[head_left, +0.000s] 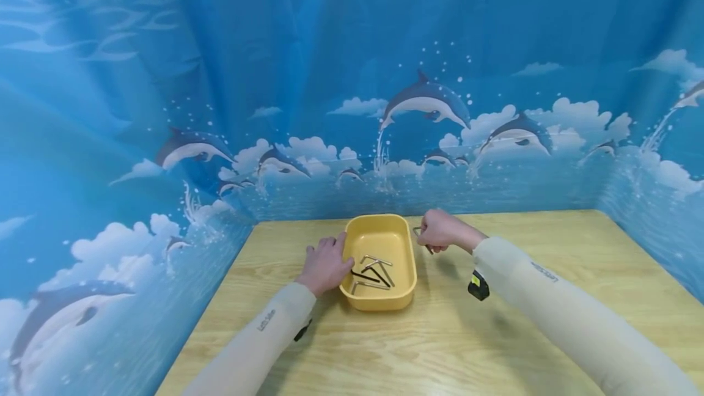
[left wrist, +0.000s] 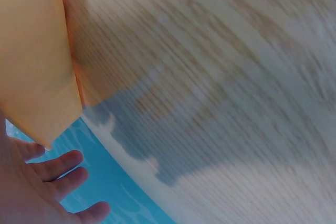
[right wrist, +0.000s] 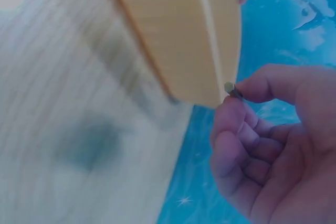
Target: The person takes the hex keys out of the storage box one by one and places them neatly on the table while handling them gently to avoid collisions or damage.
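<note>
A yellow plastic bin (head_left: 382, 304) stands on the table with several L-shaped hex keys inside, some black (head_left: 365, 277) and some silver (head_left: 374, 286). At its left rim rests my left hand (head_left: 326, 266), the thumb over the edge; in the left wrist view the fingers (left wrist: 65, 163) are spread and loosely straight beside the bin wall. My right hand (head_left: 442, 229) is above the table, just right of the bin, and pinches a metal hex key (right wrist: 229, 88) between thumb and index finger. In the right wrist view, only that key's end shows past the fingertips.
The light wood table (head_left: 352, 359) ends at the back against a blue curtain (head_left: 330, 78) printed with dolphins and clouds, which also hangs along both sides. A black device (head_left: 478, 286) hangs under my right wrist.
</note>
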Action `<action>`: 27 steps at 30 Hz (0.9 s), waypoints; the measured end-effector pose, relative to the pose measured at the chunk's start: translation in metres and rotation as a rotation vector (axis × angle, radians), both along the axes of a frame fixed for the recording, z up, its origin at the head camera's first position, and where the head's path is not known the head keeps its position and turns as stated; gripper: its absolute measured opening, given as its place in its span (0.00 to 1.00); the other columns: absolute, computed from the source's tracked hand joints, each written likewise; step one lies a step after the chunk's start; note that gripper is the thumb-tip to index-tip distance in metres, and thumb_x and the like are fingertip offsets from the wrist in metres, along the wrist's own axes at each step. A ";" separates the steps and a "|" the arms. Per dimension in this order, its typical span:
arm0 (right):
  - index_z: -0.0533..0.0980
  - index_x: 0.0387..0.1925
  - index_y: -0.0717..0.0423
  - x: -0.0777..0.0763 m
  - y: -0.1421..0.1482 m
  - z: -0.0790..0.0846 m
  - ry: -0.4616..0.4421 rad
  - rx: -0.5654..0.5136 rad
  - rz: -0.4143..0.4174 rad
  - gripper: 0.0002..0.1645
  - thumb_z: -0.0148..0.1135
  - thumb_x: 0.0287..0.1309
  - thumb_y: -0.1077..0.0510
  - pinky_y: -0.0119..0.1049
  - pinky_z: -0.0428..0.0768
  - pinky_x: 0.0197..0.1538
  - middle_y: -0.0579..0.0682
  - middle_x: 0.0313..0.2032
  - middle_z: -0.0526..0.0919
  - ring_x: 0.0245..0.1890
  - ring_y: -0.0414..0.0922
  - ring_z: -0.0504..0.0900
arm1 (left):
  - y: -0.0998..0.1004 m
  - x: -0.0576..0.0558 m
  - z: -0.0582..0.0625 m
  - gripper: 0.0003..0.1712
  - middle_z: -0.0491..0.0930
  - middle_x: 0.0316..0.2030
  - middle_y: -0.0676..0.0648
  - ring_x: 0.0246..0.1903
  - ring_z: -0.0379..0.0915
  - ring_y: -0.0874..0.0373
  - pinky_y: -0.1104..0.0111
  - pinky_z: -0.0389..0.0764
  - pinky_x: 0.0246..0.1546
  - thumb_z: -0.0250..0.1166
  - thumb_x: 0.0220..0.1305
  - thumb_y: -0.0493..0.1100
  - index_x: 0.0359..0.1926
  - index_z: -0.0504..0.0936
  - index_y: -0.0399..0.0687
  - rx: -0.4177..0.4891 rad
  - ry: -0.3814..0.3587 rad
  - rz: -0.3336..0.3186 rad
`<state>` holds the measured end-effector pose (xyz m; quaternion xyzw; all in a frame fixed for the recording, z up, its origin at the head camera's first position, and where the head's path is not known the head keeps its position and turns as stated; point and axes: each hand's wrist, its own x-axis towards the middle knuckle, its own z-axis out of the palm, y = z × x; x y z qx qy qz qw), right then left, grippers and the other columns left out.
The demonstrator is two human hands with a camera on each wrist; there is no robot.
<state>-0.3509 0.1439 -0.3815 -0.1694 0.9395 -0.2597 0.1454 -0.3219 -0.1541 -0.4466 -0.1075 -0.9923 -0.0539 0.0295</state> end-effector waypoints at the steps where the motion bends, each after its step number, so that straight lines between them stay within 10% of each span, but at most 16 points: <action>1: 0.79 0.14 0.56 -0.001 0.001 -0.002 -0.011 0.007 -0.020 0.19 0.59 0.61 0.60 0.33 0.73 0.21 0.48 0.11 0.76 0.11 0.41 0.70 | -0.001 0.000 0.000 0.40 0.69 0.68 0.38 0.69 0.63 0.41 0.35 0.61 0.65 0.51 0.73 0.60 0.79 0.56 0.50 -0.001 -0.002 0.003; 27: 0.80 0.17 0.61 -0.014 0.005 -0.061 -0.097 0.021 -0.175 0.11 0.57 0.52 0.67 0.32 0.75 0.18 0.49 0.13 0.78 0.11 0.40 0.74 | 0.000 -0.001 0.001 0.40 0.70 0.68 0.39 0.70 0.63 0.42 0.36 0.60 0.65 0.49 0.74 0.62 0.79 0.56 0.52 0.018 -0.013 0.020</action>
